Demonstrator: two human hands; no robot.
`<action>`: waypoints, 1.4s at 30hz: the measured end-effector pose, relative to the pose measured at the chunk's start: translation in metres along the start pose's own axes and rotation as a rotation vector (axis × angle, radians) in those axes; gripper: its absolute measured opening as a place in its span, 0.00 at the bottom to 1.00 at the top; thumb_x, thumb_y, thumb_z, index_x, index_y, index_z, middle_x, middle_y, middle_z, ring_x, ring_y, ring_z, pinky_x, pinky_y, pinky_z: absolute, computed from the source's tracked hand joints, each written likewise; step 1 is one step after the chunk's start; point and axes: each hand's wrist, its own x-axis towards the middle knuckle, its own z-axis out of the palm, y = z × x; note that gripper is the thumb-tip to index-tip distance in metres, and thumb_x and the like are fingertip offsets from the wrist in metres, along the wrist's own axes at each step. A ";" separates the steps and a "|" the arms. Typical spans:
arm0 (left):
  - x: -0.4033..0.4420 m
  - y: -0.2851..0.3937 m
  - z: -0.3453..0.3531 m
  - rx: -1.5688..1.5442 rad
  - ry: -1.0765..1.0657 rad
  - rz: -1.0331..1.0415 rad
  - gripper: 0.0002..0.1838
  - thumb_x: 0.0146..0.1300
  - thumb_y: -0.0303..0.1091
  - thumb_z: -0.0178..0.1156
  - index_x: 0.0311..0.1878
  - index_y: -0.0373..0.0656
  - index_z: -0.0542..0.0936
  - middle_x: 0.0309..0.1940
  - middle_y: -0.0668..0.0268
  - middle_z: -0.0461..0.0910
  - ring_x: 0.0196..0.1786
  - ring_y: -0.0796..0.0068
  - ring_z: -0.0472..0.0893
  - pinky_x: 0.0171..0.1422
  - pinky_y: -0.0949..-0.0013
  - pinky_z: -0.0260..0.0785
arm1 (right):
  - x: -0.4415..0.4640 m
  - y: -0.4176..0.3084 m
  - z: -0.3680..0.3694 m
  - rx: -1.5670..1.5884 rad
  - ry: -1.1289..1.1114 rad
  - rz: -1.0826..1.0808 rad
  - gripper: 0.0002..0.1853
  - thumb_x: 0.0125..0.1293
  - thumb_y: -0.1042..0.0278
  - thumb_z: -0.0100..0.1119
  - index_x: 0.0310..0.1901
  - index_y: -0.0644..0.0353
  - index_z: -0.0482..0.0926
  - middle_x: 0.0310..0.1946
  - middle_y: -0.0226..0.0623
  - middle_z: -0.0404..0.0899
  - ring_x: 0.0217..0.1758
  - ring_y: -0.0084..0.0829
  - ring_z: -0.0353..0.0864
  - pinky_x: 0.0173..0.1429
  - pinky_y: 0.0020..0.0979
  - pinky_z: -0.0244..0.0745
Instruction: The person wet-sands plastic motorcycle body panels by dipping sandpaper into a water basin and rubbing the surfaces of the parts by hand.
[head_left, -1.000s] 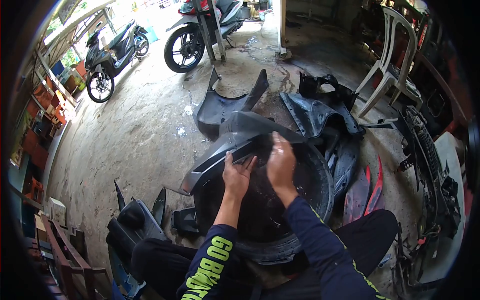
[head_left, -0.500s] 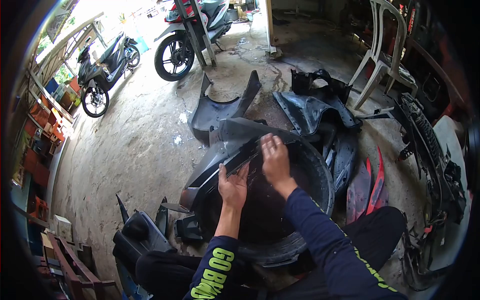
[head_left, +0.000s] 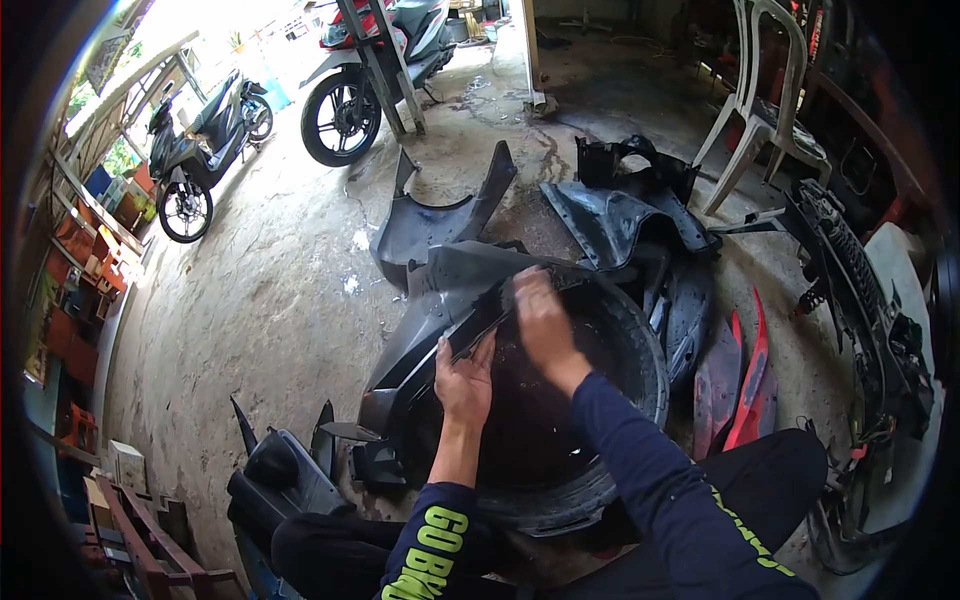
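A dark grey motorcycle body panel [head_left: 440,285] slants across a round black tub [head_left: 655,385] standing between my legs. My left hand [head_left: 463,388] grips the panel's near edge, thumb on the outer side and fingers inside. Farther up the same panel is my right hand [head_left: 543,320], blurred, its fingers pressed together against the panel's near face. Whether anything lies under those fingers is hidden. The tub's inside is dark, with what looks like dirty water low down.
Beyond the tub lie a curved grey panel [head_left: 440,225] and several dark fairing pieces [head_left: 610,225]. Red-and-black panels [head_left: 735,390] lie at the right, black plastic parts [head_left: 285,465] at the left. A plastic chair [head_left: 755,110] and two motorbikes [head_left: 345,115] stand farther back.
My right hand has shifted slightly left along the panel and is now blurred. My left hand keeps its grip. The whole view has turned a little.
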 end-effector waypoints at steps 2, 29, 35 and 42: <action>-0.002 -0.004 0.003 0.015 -0.011 0.017 0.27 0.76 0.47 0.41 0.65 0.34 0.66 0.61 0.49 0.74 0.66 0.52 0.73 0.73 0.56 0.62 | 0.006 0.019 0.023 0.054 0.086 0.263 0.27 0.64 0.72 0.46 0.64 0.78 0.66 0.64 0.62 0.68 0.70 0.52 0.67 0.77 0.43 0.57; 0.001 -0.004 -0.001 0.042 0.015 0.044 0.28 0.76 0.48 0.41 0.65 0.32 0.67 0.60 0.48 0.75 0.64 0.55 0.76 0.71 0.60 0.64 | -0.008 -0.033 -0.003 0.368 0.026 -0.225 0.30 0.62 0.76 0.45 0.68 0.73 0.63 0.68 0.58 0.64 0.76 0.52 0.58 0.79 0.47 0.48; 0.003 -0.002 -0.007 0.097 -0.012 0.036 0.29 0.76 0.49 0.41 0.64 0.31 0.67 0.60 0.45 0.74 0.64 0.54 0.75 0.72 0.59 0.64 | 0.003 -0.023 -0.028 0.294 -0.419 0.160 0.53 0.50 0.70 0.59 0.76 0.67 0.40 0.79 0.52 0.35 0.82 0.47 0.33 0.75 0.67 0.35; -0.003 -0.001 0.001 0.094 -0.003 0.060 0.29 0.76 0.48 0.40 0.64 0.29 0.67 0.58 0.44 0.75 0.63 0.52 0.76 0.73 0.58 0.64 | 0.025 -0.006 -0.015 0.409 -0.467 0.472 0.57 0.48 0.67 0.62 0.76 0.66 0.37 0.79 0.54 0.31 0.82 0.49 0.30 0.76 0.65 0.28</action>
